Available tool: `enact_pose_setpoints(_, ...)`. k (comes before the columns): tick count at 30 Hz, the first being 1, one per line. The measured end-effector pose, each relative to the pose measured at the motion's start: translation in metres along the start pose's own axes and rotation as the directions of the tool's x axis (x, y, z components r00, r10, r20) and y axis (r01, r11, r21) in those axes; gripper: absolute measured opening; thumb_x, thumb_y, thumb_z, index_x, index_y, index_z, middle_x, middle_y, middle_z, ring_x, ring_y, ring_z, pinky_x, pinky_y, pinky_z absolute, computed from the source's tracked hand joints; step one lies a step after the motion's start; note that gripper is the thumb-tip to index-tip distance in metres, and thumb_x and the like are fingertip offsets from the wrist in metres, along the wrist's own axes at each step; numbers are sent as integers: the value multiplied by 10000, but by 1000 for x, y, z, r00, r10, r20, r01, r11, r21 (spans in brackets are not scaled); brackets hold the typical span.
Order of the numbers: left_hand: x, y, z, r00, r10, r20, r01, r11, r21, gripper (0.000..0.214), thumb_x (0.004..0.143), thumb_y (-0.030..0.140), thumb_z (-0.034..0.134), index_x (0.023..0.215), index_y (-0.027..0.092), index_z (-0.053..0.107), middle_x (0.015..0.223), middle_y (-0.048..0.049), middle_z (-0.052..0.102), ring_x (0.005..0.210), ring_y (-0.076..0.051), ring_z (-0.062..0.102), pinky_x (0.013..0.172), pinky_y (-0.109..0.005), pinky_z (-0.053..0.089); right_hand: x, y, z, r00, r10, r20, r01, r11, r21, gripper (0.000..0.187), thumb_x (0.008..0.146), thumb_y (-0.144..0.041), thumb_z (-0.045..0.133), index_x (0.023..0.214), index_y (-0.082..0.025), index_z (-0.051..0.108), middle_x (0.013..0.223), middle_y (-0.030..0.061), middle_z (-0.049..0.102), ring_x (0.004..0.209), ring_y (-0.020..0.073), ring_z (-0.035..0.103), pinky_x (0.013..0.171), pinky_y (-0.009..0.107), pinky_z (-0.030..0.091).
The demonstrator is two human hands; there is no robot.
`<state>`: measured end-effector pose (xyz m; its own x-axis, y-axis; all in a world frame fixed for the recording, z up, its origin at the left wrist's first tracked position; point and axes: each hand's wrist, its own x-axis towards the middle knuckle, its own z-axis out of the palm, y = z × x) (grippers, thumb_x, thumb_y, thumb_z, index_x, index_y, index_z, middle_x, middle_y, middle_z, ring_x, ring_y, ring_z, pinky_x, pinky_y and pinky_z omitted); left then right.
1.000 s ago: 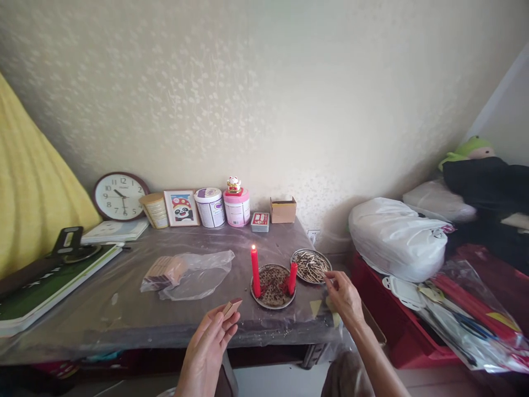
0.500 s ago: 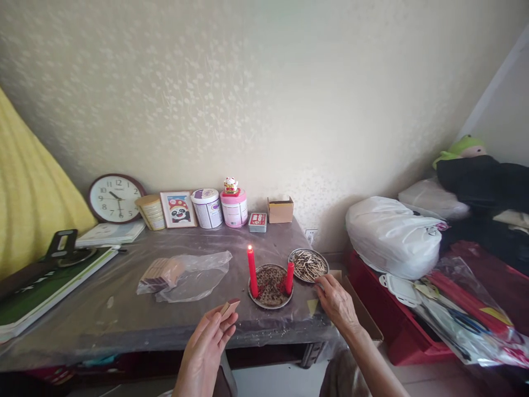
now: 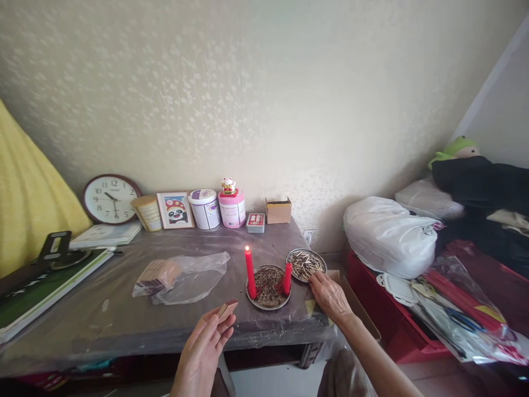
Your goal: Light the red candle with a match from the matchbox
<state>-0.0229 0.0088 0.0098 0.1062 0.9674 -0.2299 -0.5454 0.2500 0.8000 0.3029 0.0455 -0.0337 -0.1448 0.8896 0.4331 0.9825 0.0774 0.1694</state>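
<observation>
Your left hand (image 3: 204, 347) pinches a small tan cardboard matchbox (image 3: 227, 310) between thumb and fingertips, over the front edge of the plastic-covered grey desk (image 3: 124, 314). The box's long axis points up and right, toward the tall lit red candle (image 3: 250, 271). Your right hand (image 3: 328, 295) is the nearer one to the round metal dish of loose matchsticks (image 3: 306, 263) by the front right corner, fingers curled at its near rim. Whether they pinch a stick, you cannot tell. Bare desk lies left of the matchbox.

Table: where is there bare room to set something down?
Bare: the front-left stretch between the green board and the bag, and the strip between the bag and the back row of tins. Crowded: the right front corner, where the candle plate, match dish and right hand sit close together.
</observation>
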Motion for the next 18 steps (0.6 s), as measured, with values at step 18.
enact_pose_setpoints(18, 5, -7, -2, 1000, -23, -19, 24, 998, 50, 439, 672, 512, 730, 985, 205, 721, 1213, -110, 680, 1159, -313, 549, 1087, -477, 340, -19, 45, -23, 995, -34, -89, 43, 994, 98, 265, 961, -159, 385, 818, -191, 605, 797, 54, 634, 712, 178, 623, 648, 260, 471)
